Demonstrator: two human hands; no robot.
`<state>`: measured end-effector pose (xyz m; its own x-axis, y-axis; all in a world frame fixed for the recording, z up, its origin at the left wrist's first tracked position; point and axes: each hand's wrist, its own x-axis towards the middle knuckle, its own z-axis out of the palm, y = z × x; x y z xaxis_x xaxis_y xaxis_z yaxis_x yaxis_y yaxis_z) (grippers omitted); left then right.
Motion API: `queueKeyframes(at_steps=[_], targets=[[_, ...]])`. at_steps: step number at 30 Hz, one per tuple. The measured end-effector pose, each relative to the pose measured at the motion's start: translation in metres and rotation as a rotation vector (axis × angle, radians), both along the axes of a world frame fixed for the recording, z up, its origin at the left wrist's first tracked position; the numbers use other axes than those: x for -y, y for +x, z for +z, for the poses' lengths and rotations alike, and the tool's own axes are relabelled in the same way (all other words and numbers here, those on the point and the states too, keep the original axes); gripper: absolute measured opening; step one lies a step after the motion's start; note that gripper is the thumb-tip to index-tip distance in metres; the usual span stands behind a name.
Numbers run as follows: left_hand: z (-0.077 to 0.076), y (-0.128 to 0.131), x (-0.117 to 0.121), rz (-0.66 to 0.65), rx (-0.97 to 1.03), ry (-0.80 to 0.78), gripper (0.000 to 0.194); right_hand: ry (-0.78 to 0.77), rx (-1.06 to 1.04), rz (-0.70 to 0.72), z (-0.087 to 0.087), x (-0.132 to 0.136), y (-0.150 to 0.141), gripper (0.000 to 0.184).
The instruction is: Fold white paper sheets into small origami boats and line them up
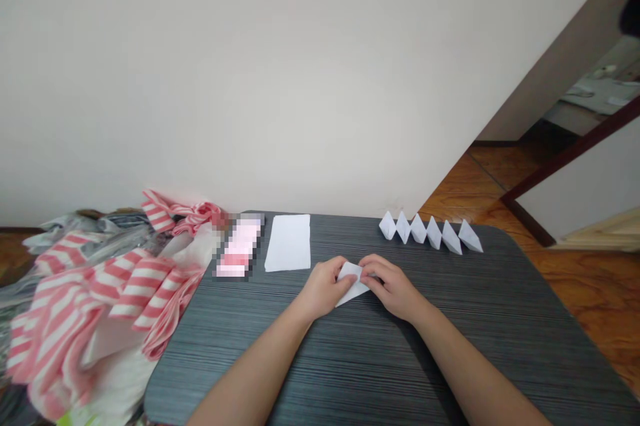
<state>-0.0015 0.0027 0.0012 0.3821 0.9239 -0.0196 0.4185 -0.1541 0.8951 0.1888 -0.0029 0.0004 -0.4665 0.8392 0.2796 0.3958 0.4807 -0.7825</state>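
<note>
Between my two hands is a small folded sheet of white paper (354,289), just above or on the dark table. My left hand (325,287) grips its left side, with the thumb lying across the front. The fingers and thumb of my right hand (393,285) pinch its right edge. A corner of the paper points down to the left below my left thumb. Behind my right hand, several folded white paper boats (419,230) stand in a row near the table's back edge. My fingers cover part of the folds.
A stack of white paper (289,243) lies on the dark table (240,339) at the back left. Beside it is a blurred-out pinkish rectangle (240,246). Red-and-white striped cloth (145,279) is heaped left of the table. A pale wall (250,79) rises behind.
</note>
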Motion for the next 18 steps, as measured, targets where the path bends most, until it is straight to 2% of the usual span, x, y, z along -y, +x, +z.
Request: queueKeyframes(at_steps=[3,7,12,15,18], targets=[[0.0024,0.0008,0.0009,-0.005,0.009,0.003,0.022,-0.005,0.012,-0.026,-0.0009,-0.0007,-0.0006,0.009],[0.0065,0.0007,0.0028,-0.032,0.130,-0.077,0.027,0.001,0.007,-0.070,-0.0038,-0.0019,-0.0004,0.009],[0.0102,-0.0003,0.0051,-0.077,0.206,-0.078,0.046,0.010,-0.020,-0.137,-0.0053,-0.0037,0.0012,0.011],[0.0081,-0.0008,0.0045,-0.042,0.179,-0.079,0.039,-0.006,-0.023,-0.169,-0.0032,-0.0045,0.0022,0.012],[0.0046,-0.0013,0.0030,-0.045,0.178,-0.153,0.030,-0.035,-0.029,-0.186,-0.0025,-0.0043,0.0026,0.013]])
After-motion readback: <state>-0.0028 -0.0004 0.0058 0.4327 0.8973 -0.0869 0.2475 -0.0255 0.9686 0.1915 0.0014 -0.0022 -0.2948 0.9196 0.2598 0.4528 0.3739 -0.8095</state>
